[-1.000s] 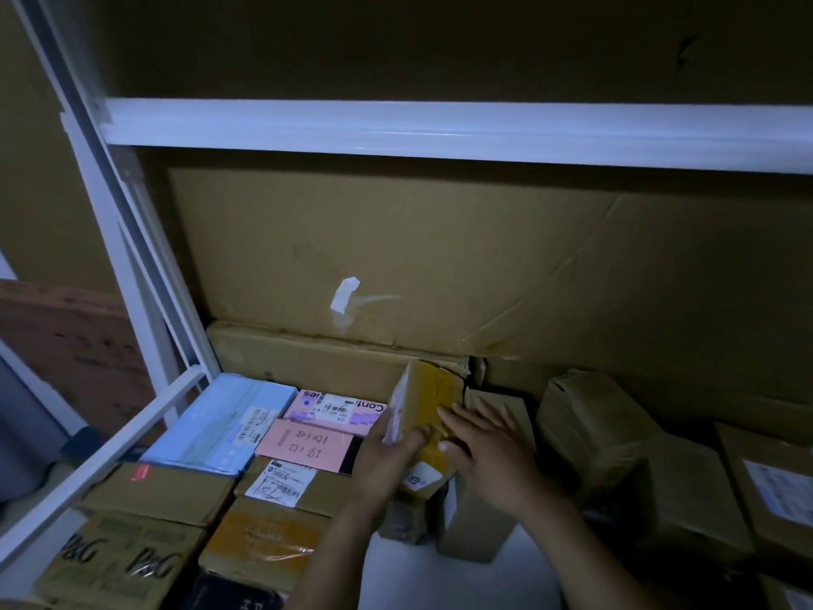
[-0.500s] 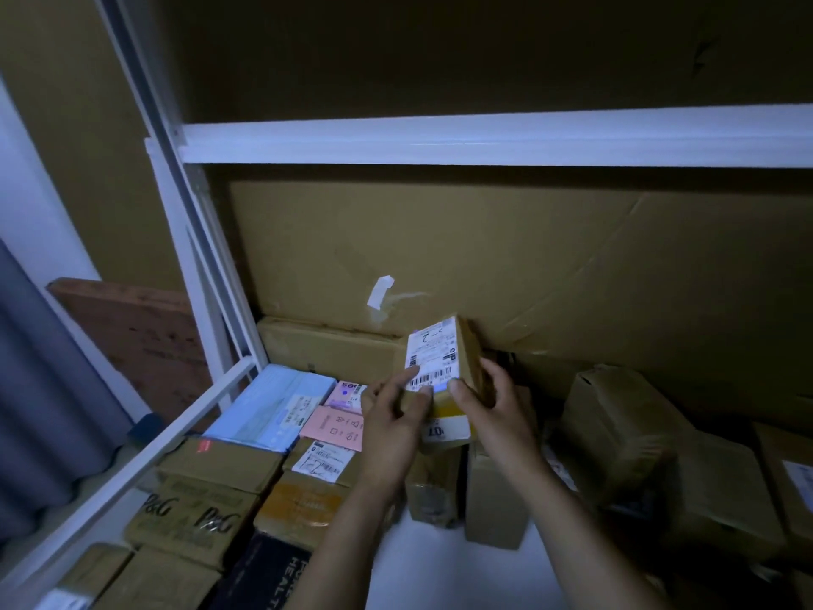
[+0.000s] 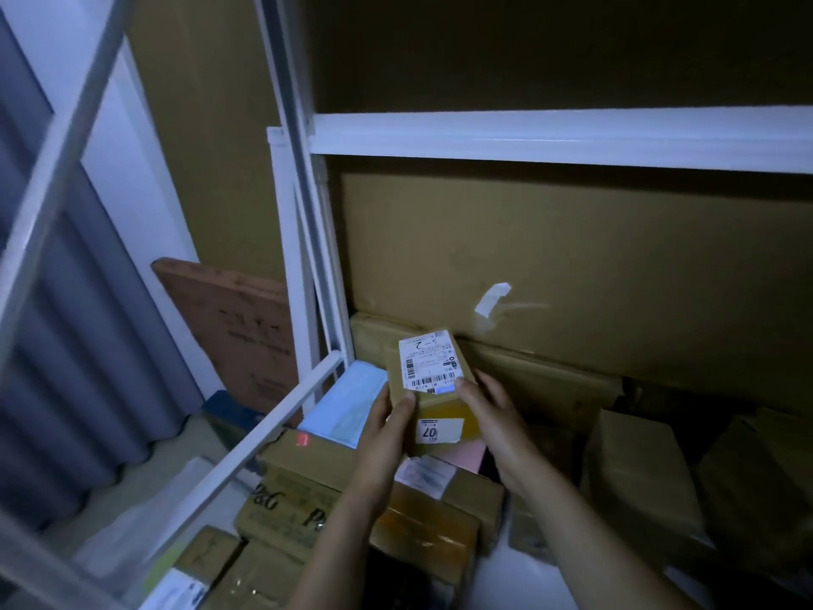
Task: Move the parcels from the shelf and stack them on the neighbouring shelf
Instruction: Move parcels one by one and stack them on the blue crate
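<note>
Between the two hands, above the packed shelf: small parcel (image 3: 433, 380), a squat rectangular box of smooth brown cardboard, tilted so its top faces the camera.

- Left hand (image 3: 382, 438): fingers curled round the box's left side, thumb pressed on the near upper edge.
- Right hand (image 3: 497, 429): grips the right side, thumb tip on the top face at a small blue patch; the other fingers are hidden behind the box.
- Shipping label (image 3: 429, 358): white paper, barcoded, covering most of the top face, just beyond both thumbs.
- Sticker (image 3: 437, 430): white rectangle marked "07", on the near face between the two palms.
- Pale blue parcel (image 3: 347, 402): flat and soft-looking, left of the left fingers.
- Pink parcel (image 3: 466, 455): flat, directly under the held box.
- Printed carton (image 3: 290, 508): matt brown with dark lettering, below the left wrist.
- Brown boxes (image 3: 638, 477): wrinkled and taped, right of the right hand.
- Backing sheet (image 3: 572, 266): broad creased cardboard beyond the fingertips, bearing a curled scrap of white tape (image 3: 492, 299).
- Shelf frame (image 3: 550, 136): white painted metal beams and posts.
</note>
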